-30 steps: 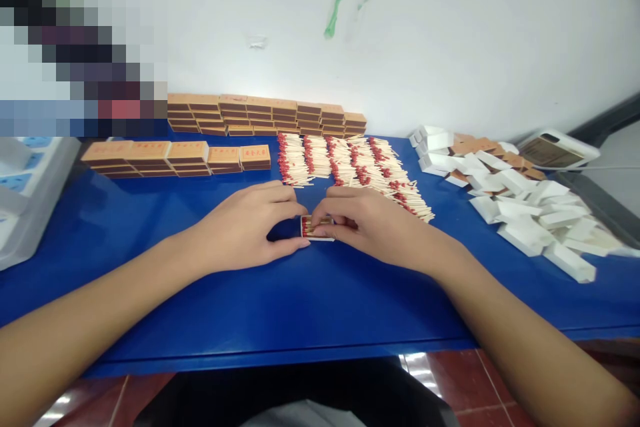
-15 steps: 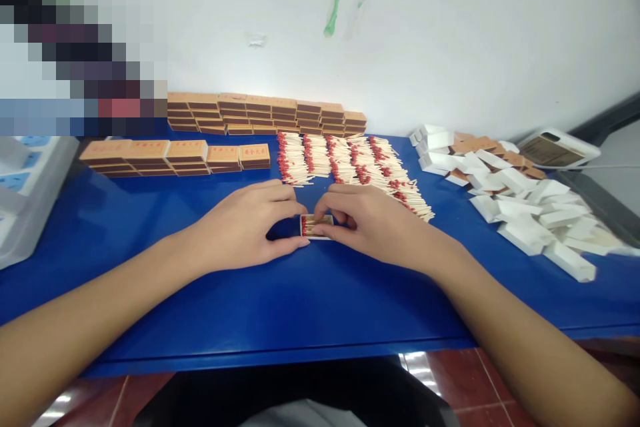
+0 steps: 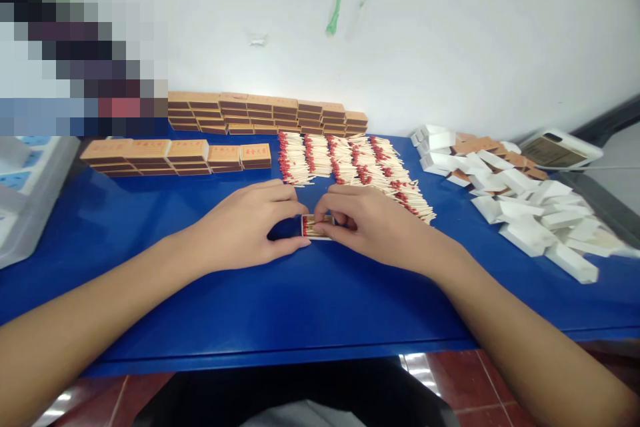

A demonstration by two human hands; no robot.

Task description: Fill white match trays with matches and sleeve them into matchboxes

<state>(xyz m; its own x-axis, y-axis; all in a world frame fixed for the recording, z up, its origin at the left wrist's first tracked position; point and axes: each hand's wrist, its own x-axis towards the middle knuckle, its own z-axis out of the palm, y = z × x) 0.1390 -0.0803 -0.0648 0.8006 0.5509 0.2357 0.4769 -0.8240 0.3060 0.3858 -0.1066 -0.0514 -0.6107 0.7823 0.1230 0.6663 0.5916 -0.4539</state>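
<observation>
A small open matchbox tray [image 3: 315,227] filled with red-tipped matches lies on the blue table [image 3: 280,307] between my hands. My left hand [image 3: 247,227] pinches its left end with thumb and forefinger. My right hand [image 3: 373,223] grips its right side, fingers curled over the matches. Just beyond the hands lie rows of loose matches [image 3: 350,160] with their red heads facing left.
Closed brown matchboxes are stacked along the wall [image 3: 265,113] and in a nearer row at the left [image 3: 175,157]. A heap of white empty trays and brown sleeves [image 3: 515,200] fills the right side. A white power strip [image 3: 25,187] sits at the left edge, a white device [image 3: 557,150] at the far right.
Almost nothing. My right fingers shift slightly on the tray's matches; both hands stay on the tray in the same spot.
</observation>
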